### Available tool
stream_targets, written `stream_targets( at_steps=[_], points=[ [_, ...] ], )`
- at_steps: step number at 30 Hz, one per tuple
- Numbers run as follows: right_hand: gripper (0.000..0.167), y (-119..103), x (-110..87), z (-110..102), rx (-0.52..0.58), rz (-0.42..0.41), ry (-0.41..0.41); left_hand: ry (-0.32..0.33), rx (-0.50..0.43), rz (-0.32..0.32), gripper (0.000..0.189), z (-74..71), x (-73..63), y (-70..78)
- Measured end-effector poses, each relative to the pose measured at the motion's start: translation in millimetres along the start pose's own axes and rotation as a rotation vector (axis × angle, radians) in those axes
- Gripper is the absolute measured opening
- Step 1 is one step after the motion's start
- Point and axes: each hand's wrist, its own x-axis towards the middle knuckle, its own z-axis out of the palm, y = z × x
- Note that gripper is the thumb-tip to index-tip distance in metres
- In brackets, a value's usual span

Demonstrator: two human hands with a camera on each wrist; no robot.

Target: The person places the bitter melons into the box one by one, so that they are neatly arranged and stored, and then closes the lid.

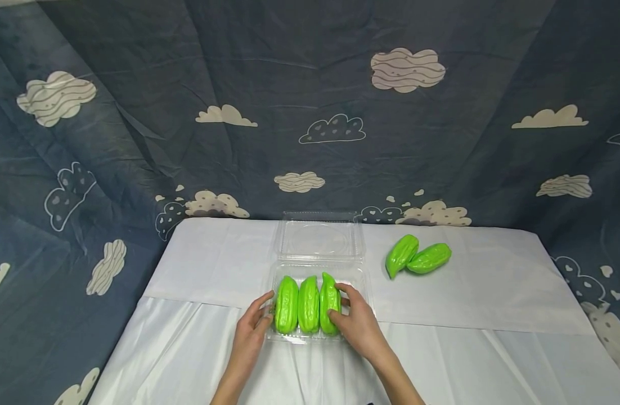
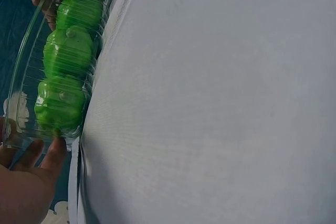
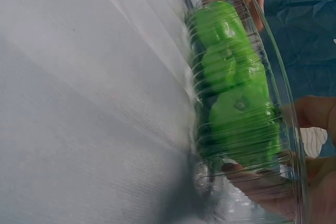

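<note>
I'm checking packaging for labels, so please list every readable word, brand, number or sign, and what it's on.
None: no readable text in any view.
Clear box: no lettering visible.
Lid: a moulded oval, no words.
Green vegetables: no labels visible.
Backdrop: clouds, no words.
White cloth: no print visible.

The left forearm (image 1: 232, 378) slanted forward and inward, the left hand (image 1: 251, 323) holding thumb (image 1: 264, 322) and forefinger (image 1: 261, 300) apart. The right forearm (image 1: 394, 372) leaned inward too, the right hand (image 1: 359, 320) facing its partner, fingers curved and palm turned inward.
</note>
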Motion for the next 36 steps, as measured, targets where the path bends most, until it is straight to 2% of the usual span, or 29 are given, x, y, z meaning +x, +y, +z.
stream_targets(
  at_steps=[7,15,25,36],
  points=[
    [0.051,-0.3,-1.1,-0.1,0.058,0.012,0.056,0.001,0.008,0.004,0.047,0.2,0.0,0.6],
    [0.05,0.9,-2.9,0.5,0.158,-0.001,0.067,0.001,0.011,0.0,0.048,0.1,-0.2,1.2],
    [0.052,2.7,-3.4,1.4,-0.006,-0.04,0.048,0.006,0.01,-0.005,0.048,0.2,-0.9,0.4],
    [0.052,2.1,-1.9,1.2,-0.031,-0.024,0.039,0.006,0.012,-0.013,0.048,0.1,-0.9,0.6]
  ],
)
